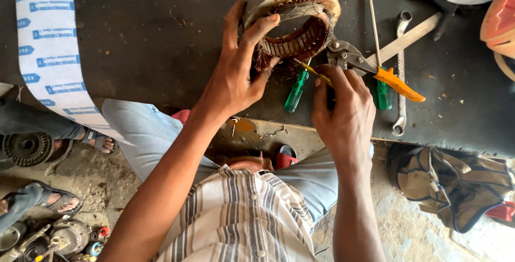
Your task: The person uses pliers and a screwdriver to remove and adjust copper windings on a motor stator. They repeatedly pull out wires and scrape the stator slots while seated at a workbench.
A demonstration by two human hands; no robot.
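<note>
A motor stator (pixel 294 20) with brown copper windings lies on a dark workbench (pixel 155 42). My left hand (pixel 236 69) grips its near rim, fingers over the windings. My right hand (pixel 343 106) holds a thin yellow-handled tool (pixel 314 72), its tip pointing toward the stator's lower edge. Snips with orange handles (pixel 375 71) lie just right of the stator, behind my right hand. A green-handled screwdriver (pixel 295 91) rests between my hands.
A long wrench (pixel 401 74), a wooden stick (pixel 407 38) and a thin rod (pixel 372 18) lie at the right. A white printed strip (pixel 48 53) hangs over the bench's left side. A cloth bag (pixel 450 181), motor parts (pixel 27 146) and another person's sandalled feet (pixel 96 141) are on the floor.
</note>
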